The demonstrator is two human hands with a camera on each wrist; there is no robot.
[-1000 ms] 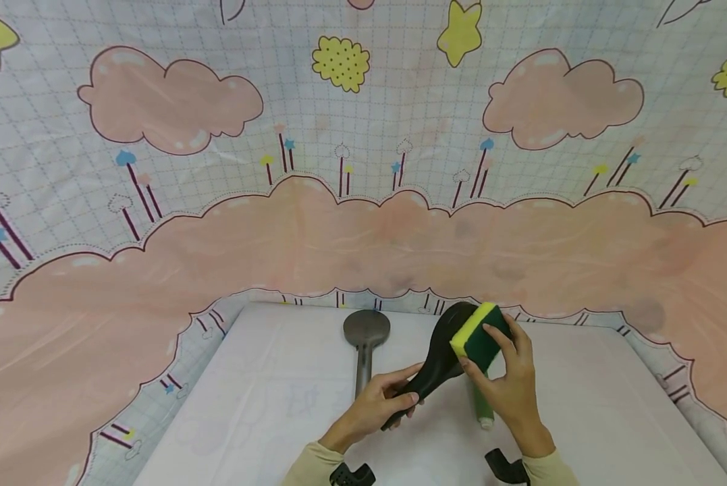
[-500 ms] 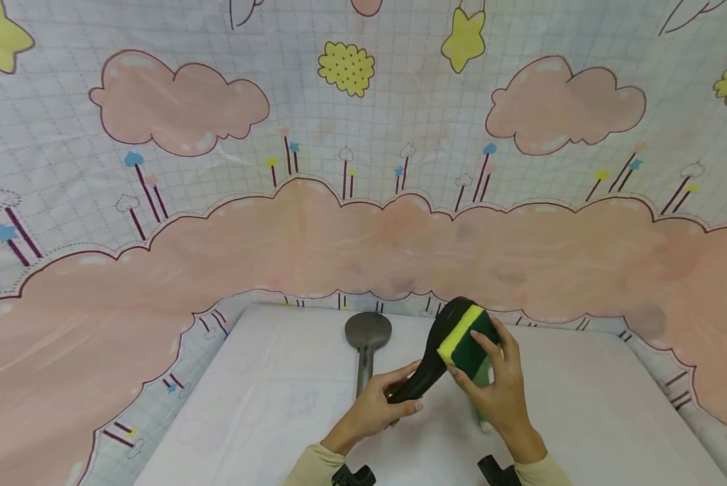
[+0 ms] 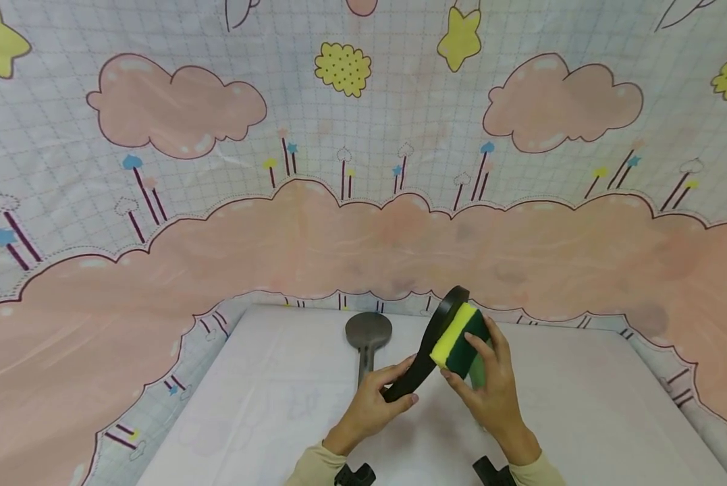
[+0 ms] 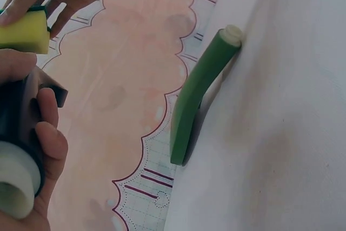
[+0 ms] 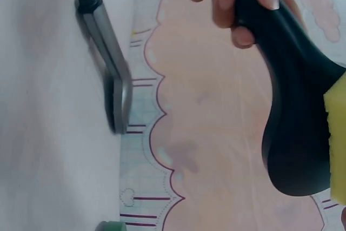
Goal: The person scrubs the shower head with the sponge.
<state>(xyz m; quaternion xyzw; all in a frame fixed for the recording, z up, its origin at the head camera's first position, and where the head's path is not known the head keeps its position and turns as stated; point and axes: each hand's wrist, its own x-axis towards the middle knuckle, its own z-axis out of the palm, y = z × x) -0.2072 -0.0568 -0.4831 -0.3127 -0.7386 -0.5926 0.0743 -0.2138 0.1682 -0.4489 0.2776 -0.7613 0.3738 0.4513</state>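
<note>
Left hand (image 3: 369, 406): grip curled round black shower head (image 3: 426, 351), raised above table (image 3: 582, 405) | Right hand (image 3: 499, 393): grip pinches sponge (image 3: 454, 341), seemingly touching the shower head, seen edge-on | Risk: slack left grip could let it twist under sponge pressure

Block-shaped two-layer sponge (image 3: 452, 335): bright yellow foam, dark green scouring face. Black round-headed handset (image 3: 420, 364): solid black, handle end cream-white. Grey round-headed handset (image 3: 368, 331): plain grey, black tip. Green bent handset (image 4: 189, 101): mid-green, cream tip. Flat tabletop (image 3: 266, 405): plain white. Large backdrop cloth (image 3: 363, 250): whitish, bluish dashed grid; peach clouds edged maroon; yellow stars; dotted yellow blobs. Long sleeves (image 3: 316, 466): plain pale beige.
</note>
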